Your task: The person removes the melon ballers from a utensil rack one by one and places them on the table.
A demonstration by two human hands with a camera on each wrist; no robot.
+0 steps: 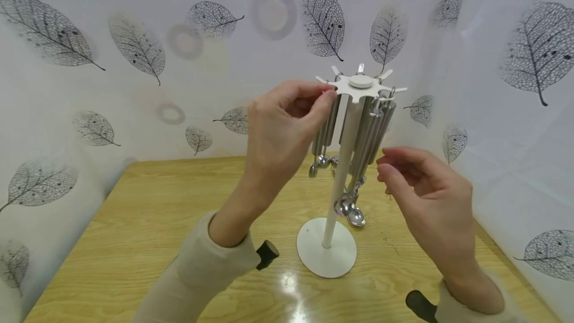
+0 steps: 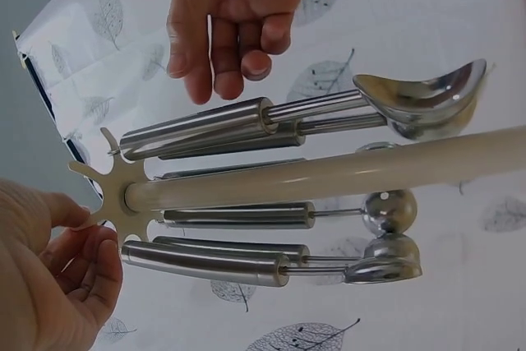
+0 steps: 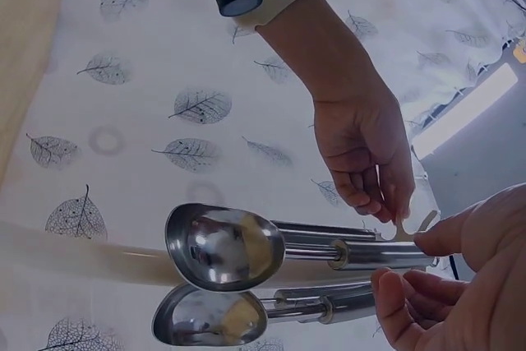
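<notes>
A white stand [image 1: 338, 198] rises from a round base [image 1: 326, 260] to a star-shaped top [image 1: 344, 84] with hooked arms. Several steel scoops [image 3: 223, 246] hang from it by their handle ends, bowls down. My left hand [image 1: 284, 136] pinches one arm of the star-shaped top between thumb and fingers, at its left side. To the right of the stand, my right hand [image 1: 432, 201] hovers beside the hanging handles with loosely bent fingers and nothing held. In the left wrist view, a gap shows between its fingertips and the nearest steel handle [image 2: 201, 131].
The stand's base rests on a light wood table [image 1: 148, 213]. A white sheet with leaf prints [image 1: 215, 64] encloses the back and sides. Dark camera mounts stick out at both of my cuffs. Small dark specks dot the table right of the base.
</notes>
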